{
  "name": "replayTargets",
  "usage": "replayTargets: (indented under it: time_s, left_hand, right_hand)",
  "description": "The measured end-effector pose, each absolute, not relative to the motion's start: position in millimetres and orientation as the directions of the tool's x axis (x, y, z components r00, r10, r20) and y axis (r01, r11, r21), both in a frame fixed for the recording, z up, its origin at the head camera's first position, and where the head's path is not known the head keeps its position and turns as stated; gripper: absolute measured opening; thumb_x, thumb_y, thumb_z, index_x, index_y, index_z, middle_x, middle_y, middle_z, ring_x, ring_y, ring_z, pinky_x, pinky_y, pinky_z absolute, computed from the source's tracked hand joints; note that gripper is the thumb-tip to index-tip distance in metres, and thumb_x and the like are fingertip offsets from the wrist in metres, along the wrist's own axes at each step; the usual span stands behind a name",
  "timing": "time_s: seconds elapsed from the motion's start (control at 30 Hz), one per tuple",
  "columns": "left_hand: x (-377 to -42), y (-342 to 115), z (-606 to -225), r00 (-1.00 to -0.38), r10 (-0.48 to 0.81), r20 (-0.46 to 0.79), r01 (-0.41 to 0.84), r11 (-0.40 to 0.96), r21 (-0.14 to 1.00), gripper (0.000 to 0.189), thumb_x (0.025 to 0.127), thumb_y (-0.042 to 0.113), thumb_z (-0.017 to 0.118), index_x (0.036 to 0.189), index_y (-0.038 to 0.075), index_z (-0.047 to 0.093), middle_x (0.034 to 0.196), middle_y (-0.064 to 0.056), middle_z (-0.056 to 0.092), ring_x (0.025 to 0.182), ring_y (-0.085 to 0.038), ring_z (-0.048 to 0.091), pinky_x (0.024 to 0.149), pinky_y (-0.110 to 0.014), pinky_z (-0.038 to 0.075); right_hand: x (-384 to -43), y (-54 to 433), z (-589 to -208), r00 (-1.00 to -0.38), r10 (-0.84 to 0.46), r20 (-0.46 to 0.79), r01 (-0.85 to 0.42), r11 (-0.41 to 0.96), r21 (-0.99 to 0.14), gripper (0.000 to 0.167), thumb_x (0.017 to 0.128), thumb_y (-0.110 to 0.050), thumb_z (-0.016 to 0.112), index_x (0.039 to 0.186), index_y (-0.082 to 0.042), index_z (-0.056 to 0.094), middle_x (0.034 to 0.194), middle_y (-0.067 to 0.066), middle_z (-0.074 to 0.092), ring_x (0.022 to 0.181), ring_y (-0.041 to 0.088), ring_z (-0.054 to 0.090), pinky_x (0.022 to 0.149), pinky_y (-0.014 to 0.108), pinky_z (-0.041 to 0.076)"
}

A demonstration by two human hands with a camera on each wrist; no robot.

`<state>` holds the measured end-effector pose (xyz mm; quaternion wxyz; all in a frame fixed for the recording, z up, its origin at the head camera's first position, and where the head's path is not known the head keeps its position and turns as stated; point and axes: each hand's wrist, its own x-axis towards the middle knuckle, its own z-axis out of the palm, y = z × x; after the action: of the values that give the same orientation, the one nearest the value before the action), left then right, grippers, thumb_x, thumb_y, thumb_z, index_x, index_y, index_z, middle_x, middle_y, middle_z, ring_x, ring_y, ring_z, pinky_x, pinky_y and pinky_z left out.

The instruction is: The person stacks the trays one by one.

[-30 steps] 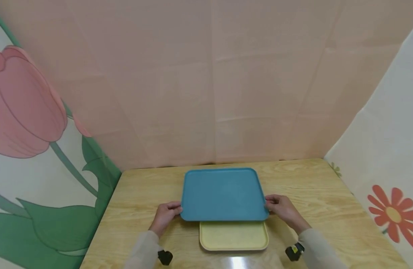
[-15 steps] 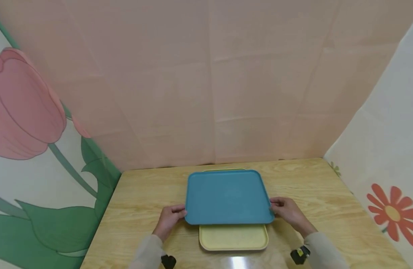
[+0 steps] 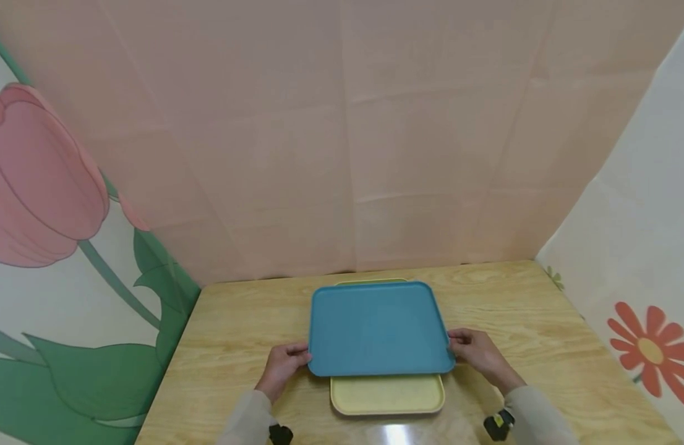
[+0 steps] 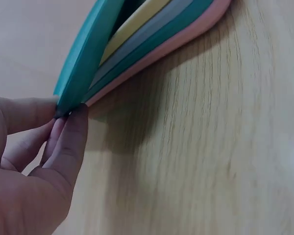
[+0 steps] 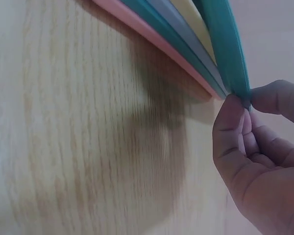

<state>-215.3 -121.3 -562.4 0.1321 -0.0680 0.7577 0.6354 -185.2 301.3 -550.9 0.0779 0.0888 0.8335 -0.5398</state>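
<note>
Both my hands hold a blue-teal rectangular tray [image 3: 381,327], tilted above a stack of trays. At its left edge, my left hand [image 3: 282,366] pinches the near corner between thumb and fingers. Opposite, my right hand [image 3: 481,355] pinches the right edge near the front corner. Beneath, a pale yellow tray [image 3: 388,395] tops the stack, its front part and a thin strip of its back rim showing. Under it, the left wrist view shows a grey tray [image 4: 153,34], a darker teal tray [image 4: 171,36] and a pink tray [image 4: 186,38] at the bottom.
The stack rests on a wood-grain table [image 3: 242,321]. Behind rises a plain pinkish backdrop [image 3: 342,154]. A tulip-print panel [image 3: 47,179] stands at the left, and a white panel with a red flower [image 3: 650,352] at the right. Small black devices sit on both wrists.
Both hands have brought the blue-teal tray nearer to me and slightly right. The yellow tray's back rim now shows behind it, while less of its front is visible. The stack has not moved.
</note>
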Motion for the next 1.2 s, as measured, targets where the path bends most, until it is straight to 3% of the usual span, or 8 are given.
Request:
replayTargets:
  time_s: [0.3, 0.53, 0.67, 0.83, 1.0, 1.2]
  left_hand:
    - [-250.6, -131.6, -532.0, -0.982, 0.090, -0.167, -0.122, 0.369, 0.921, 0.028, 0.089, -0.004, 0.068, 0.114, -0.016, 0.065, 0.100, -0.020, 0.071, 0.090, -0.023, 0.069, 0.080, -0.037, 0.060]
    - [-291.8, -115.9, -501.6, -0.974, 0.157, -0.165, -0.065, 0.501, 0.863, 0.031, 0.094, 0.005, 0.067, 0.120, -0.010, 0.067, 0.115, -0.021, 0.069, 0.102, -0.033, 0.067, 0.087, -0.044, 0.057]
    - [-308.1, -90.1, -491.6, -0.969, 0.192, -0.158, -0.025, 0.560, 0.828, 0.030, 0.092, 0.007, 0.068, 0.119, -0.005, 0.069, 0.114, -0.016, 0.069, 0.107, -0.032, 0.064, 0.089, -0.043, 0.056]
    - [-323.1, -57.7, -486.0, -0.971, 0.218, -0.103, 0.062, 0.639, 0.767, 0.028, 0.091, 0.007, 0.071, 0.118, -0.001, 0.071, 0.110, -0.012, 0.071, 0.106, -0.029, 0.065, 0.090, -0.042, 0.056]
    - [-333.7, -37.6, -487.5, -0.968, 0.243, -0.066, 0.127, 0.696, 0.707, 0.032, 0.092, 0.004, 0.071, 0.123, -0.002, 0.068, 0.121, -0.013, 0.068, 0.117, -0.030, 0.061, 0.097, -0.043, 0.053]
    - [-340.6, -23.9, -488.9, -0.966, 0.238, -0.097, 0.121, 0.756, 0.643, 0.036, 0.096, 0.005, 0.065, 0.132, 0.001, 0.064, 0.135, -0.013, 0.060, 0.132, -0.033, 0.047, 0.107, -0.048, 0.044]
  right_hand:
    - [-181.6, 293.4, -531.6, -0.982, 0.122, -0.147, 0.182, 0.371, -0.911, 0.041, 0.097, -0.006, 0.062, 0.128, 0.020, 0.053, 0.104, 0.018, 0.066, 0.086, 0.015, 0.063, 0.073, 0.031, 0.060]
    - [-156.6, 253.7, -532.5, -0.965, -0.142, -0.222, 0.209, 0.101, -0.973, 0.036, 0.098, -0.002, 0.058, 0.119, 0.027, 0.050, 0.092, 0.015, 0.069, 0.081, 0.017, 0.068, 0.074, 0.031, 0.061]
    - [-142.0, 231.3, -538.2, -0.935, -0.249, -0.253, 0.261, 0.000, -0.965, 0.032, 0.099, -0.004, 0.058, 0.113, 0.025, 0.055, 0.092, 0.011, 0.070, 0.083, 0.016, 0.069, 0.077, 0.030, 0.061]
    - [-129.6, 209.4, -541.2, -0.913, -0.278, -0.298, 0.329, -0.070, -0.942, 0.030, 0.099, -0.009, 0.060, 0.109, 0.020, 0.061, 0.092, 0.010, 0.071, 0.083, 0.016, 0.069, 0.076, 0.030, 0.061]
    - [-121.0, 197.1, -546.9, -0.902, -0.287, -0.324, 0.372, -0.132, -0.919, 0.026, 0.098, -0.008, 0.060, 0.105, 0.016, 0.065, 0.090, 0.010, 0.072, 0.080, 0.015, 0.070, 0.076, 0.030, 0.061]
    - [-117.3, 189.8, -556.0, -0.881, -0.286, -0.378, 0.448, -0.245, -0.860, 0.019, 0.099, -0.007, 0.057, 0.100, 0.006, 0.071, 0.087, 0.007, 0.073, 0.079, 0.012, 0.071, 0.076, 0.026, 0.060]
